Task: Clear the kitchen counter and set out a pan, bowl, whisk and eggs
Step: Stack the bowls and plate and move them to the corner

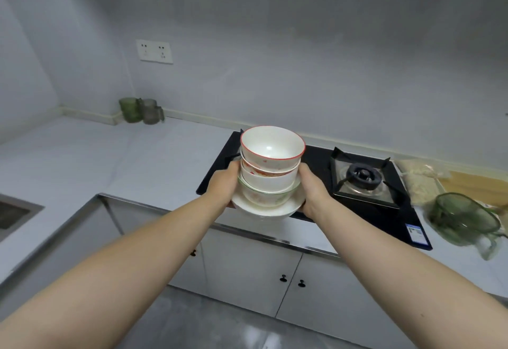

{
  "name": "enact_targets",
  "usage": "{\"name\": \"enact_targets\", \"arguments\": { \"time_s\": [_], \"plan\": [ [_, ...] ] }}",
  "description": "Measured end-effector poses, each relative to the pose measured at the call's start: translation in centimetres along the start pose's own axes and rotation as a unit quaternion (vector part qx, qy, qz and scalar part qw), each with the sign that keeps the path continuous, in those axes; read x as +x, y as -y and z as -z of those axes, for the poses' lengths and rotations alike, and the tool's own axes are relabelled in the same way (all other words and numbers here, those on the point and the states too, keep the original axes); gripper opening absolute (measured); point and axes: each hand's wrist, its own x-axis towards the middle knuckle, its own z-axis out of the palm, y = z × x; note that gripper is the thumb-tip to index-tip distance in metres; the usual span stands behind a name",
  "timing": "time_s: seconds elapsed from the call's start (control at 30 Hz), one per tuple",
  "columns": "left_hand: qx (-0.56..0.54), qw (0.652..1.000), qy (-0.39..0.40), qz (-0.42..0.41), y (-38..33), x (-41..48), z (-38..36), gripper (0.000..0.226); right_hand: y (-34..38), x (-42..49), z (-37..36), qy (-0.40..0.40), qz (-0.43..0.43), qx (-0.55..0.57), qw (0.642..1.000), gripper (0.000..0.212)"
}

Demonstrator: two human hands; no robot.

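Observation:
I hold a stack of bowls in the air above the front edge of the counter, in front of the black gas hob. The top bowl is white with a red rim, a clear glass bowl sits lower down, and a wide white bowl forms the base. My left hand grips the stack's left side. My right hand grips its right side. No pan, whisk or eggs are visible.
Two glass mugs stand in the back corner of the white counter. A sink is at the far left. Right of the hob lie a green glass jug, a plastic bag and a wooden board. Cabinet doors are below.

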Motion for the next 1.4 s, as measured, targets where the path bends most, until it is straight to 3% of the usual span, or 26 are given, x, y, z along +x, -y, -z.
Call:
{"name": "enact_targets", "arguments": {
  "time_s": [0.23, 0.33, 0.67, 0.93, 1.4],
  "plan": [
    [-0.008, 0.999, -0.046, 0.021, 0.6, 6.2, 5.2, 0.050, -0.2, 5.5, -7.6, 0.051, -0.021, -0.006, 0.998, 0.047],
    [-0.014, 0.997, -0.075, 0.020, 0.3, 10.1, 7.0, 0.048, 0.5, 8.6, -11.0, 0.088, -0.038, -0.011, 0.995, 0.031],
    [-0.055, 0.982, -0.171, 0.057, -1.2, 21.2, 12.3, 0.041, 3.3, 19.6, -21.5, 0.201, -0.049, -0.091, 0.974, 0.037],
    [-0.058, 0.972, -0.209, 0.085, -0.4, 24.9, 16.7, 0.045, 2.4, 23.2, -28.0, 0.255, -0.064, -0.133, 0.956, 0.032],
    [-0.074, 0.967, -0.204, 0.134, 2.4, 30.8, 27.4, 0.045, -1.8, 26.0, -40.9, 0.251, -0.061, -0.182, 0.949, 0.035]
  ]
}}
